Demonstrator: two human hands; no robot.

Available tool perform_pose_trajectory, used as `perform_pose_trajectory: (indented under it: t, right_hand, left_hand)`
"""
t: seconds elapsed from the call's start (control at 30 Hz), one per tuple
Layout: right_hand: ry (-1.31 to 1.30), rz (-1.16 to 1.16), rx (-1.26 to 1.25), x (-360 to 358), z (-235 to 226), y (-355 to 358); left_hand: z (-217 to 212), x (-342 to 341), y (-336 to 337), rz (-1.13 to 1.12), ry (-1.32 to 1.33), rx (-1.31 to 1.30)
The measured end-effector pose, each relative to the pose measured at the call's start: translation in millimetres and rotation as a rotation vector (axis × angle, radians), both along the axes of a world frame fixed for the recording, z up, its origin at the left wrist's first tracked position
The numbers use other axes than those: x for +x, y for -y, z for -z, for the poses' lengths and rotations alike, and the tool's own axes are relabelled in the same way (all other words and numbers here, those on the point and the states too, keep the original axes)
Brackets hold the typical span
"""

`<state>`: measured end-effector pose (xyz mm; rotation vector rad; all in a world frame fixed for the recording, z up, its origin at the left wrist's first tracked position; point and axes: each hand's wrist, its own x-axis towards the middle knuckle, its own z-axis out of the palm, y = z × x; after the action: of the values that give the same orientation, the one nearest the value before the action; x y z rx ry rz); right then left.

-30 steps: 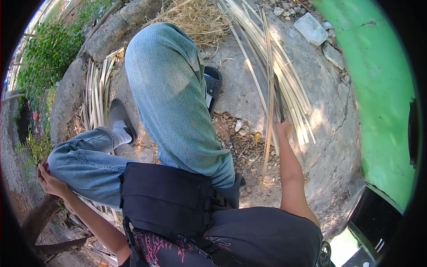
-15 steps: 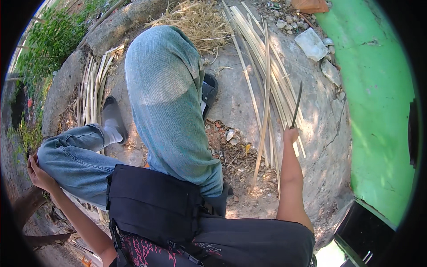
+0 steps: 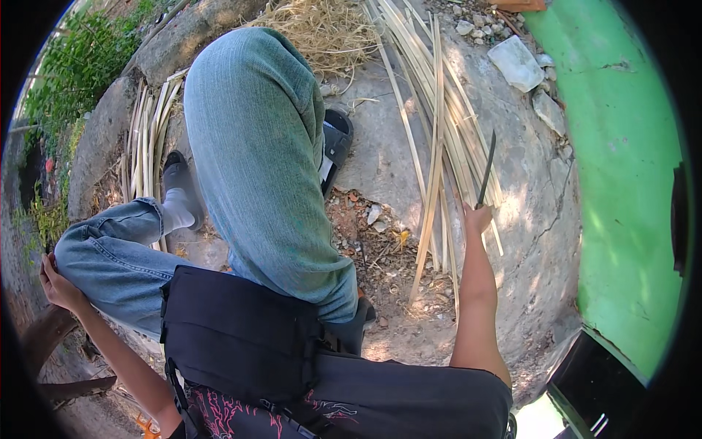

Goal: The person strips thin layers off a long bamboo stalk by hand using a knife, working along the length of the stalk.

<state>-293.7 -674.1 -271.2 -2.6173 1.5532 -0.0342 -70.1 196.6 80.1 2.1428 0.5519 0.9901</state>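
Note:
My right hand is closed on the handle of a knife. Its long dark blade points up and away from me. Beneath that hand lies a spread bundle of long pale split strips, apparently bamboo or wood. One finger or the thumb reaches toward the strips; whether it touches them I cannot tell. At far left, my left hand is open against the bent knee of my jeans, its fingers stretched out and holding nothing.
More pale strips lie in a pile at the left, beside a large rock. A heap of curly shavings sits beyond my raised knee. White stone chunks border the green wall. A black bag covers my lap.
My legs appear slightly farther left and the view has shifted a little. At my right hand, a finger or the thumb now sticks out toward the strips, the knife still in the grip.

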Motion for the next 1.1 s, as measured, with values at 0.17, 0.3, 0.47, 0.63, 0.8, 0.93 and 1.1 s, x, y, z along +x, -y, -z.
perform_pose_trajectory:
  t: [0.17, 0.3, 0.47, 0.63, 0.8, 0.93, 1.1]
  right_hand:
    - [0.010, -0.001, 0.124, -11, 12, 17]
    - [0.047, 0.005, 0.149, -17, 28, 21]
    - [-0.021, 0.044, 0.156, 9, 1, -16]
    - [-0.017, -0.111, 0.032, -10, -21, 16]
    - [0.000, -0.245, 0.069, 3, -78, 8]
    - [0.070, -0.371, 0.084, 0, -147, 5]
    - [0.047, -0.348, 0.010, -5, -239, -14]
  left_hand:
    - [8, 0, -1, -0.009, -0.002, 0.016]
    - [2, 2, 0, -0.003, 0.001, 0.015]
    - [-5, -7, -6, 0.067, 0.028, 0.018]
    - [7, -4, 7, 0.068, 0.063, -0.088]
    - [0, -11, -4, 0.095, 0.092, -0.132]
    - [7, -8, 13, 0.078, 0.123, -0.133]
    - [2, -6, 30, 0.077, 0.167, -0.147]
